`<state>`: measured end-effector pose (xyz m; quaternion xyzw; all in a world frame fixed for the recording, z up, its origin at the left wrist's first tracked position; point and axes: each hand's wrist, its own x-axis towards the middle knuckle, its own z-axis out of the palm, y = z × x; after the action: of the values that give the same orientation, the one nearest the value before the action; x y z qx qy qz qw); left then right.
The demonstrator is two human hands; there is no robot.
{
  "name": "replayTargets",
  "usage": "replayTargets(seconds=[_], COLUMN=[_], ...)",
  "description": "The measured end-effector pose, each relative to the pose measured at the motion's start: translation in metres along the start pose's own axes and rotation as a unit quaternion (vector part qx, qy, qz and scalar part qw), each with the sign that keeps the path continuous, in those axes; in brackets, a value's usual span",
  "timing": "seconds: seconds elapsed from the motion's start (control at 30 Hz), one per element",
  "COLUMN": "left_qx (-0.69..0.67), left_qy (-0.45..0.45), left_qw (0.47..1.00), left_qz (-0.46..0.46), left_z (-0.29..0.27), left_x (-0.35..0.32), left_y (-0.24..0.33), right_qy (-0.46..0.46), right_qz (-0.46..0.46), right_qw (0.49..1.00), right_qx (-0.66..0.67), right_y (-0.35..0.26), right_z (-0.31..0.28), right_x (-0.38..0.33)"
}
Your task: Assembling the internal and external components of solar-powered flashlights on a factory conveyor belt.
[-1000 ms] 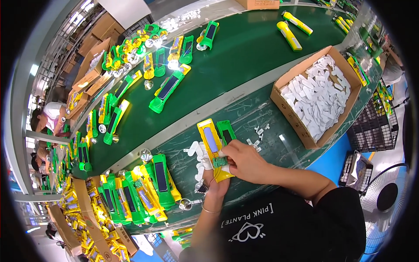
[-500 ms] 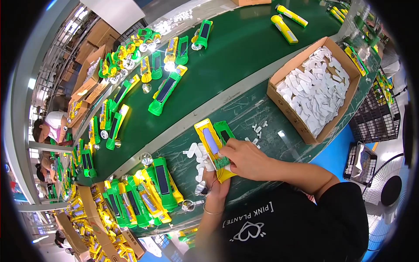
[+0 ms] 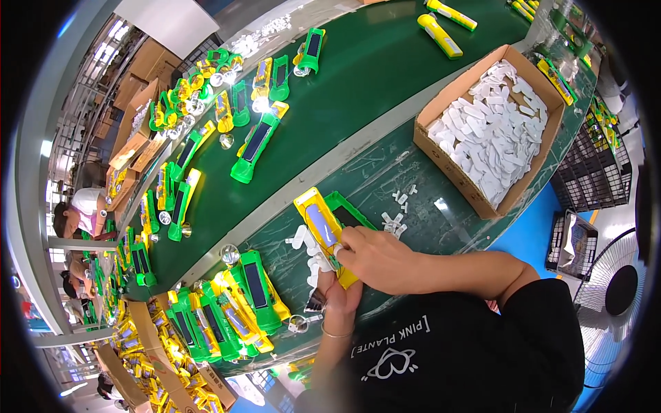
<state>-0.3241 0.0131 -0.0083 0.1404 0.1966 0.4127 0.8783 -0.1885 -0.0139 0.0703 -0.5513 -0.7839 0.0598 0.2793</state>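
A yellow flashlight housing half [image 3: 303, 199] with a lilac cylindrical battery [image 3: 321, 224] inside is tilted over the worktable. My left hand [image 3: 340, 297] grips its lower end from beneath, fingers partly hidden. Over that same end my right hand [image 3: 377, 258] is closed, fingertips bent down into the housing. What they pinch is hidden, and they cover most of the inside there. A green housing half [image 3: 344, 212] with a dark panel lies just behind, beside the yellow one. Small white plastic pieces [image 3: 300, 238] lie left of the housing, and a shiny lamp cup [image 3: 316, 301] beside my left wrist.
A cardboard box [image 3: 447, 162] of white plastic parts stands right on the worktable. Green-yellow flashlight housings [image 3: 256, 289] are lined up at left. Beyond a metal rail [image 3: 303, 166], a green conveyor belt [image 3: 358, 89] carries more. Other people [image 3: 86, 206] sit far left.
The housing has turned slightly and shifted left in my hands. My right hand has moved a little left and down, now covering the green circuit board seen earlier. The whole view has shifted slightly.
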Motion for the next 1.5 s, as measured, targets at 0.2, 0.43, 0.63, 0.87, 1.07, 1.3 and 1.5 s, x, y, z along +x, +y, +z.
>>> replayTargets(seconds=[0.2, 0.43, 0.63, 0.87, 1.07, 1.3, 1.5], left_qx=[0.044, 0.102, 0.109, 0.135, 0.273, 0.412, 0.355], left_qy=[0.023, 0.046, 0.025, 0.055, 0.052, 0.068, 0.037], left_qw=[0.999, 0.993, 0.993, 0.987, 0.954, 0.893, 0.919], left_qz=[0.019, 0.030, 0.044, 0.071, 0.112, 0.169, 0.169], left_z=[0.002, 0.010, 0.012, 0.021, 0.034, 0.030, 0.045], left_x=[-0.002, -0.005, -0.005, -0.010, -0.017, -0.013, -0.019], left_y=[-0.001, 0.001, -0.001, 0.002, 0.012, 0.008, 0.016], right_qy=[0.007, -0.003, 0.030, 0.028, 0.038, 0.060, 0.092], right_qz=[-0.012, 0.013, 0.017, -0.002, -0.025, 0.010, 0.150], right_qw=[1.000, 0.999, 0.993, 0.992, 0.994, 0.965, 0.903], right_qx=[0.021, 0.048, 0.109, 0.120, 0.103, 0.257, 0.393], right_y=[0.001, -0.003, 0.000, 0.003, 0.007, 0.012, 0.001], right_z=[0.002, 0.002, 0.005, 0.007, 0.012, 0.005, -0.004], right_x=[-0.003, -0.003, -0.006, -0.008, -0.011, -0.015, -0.022])
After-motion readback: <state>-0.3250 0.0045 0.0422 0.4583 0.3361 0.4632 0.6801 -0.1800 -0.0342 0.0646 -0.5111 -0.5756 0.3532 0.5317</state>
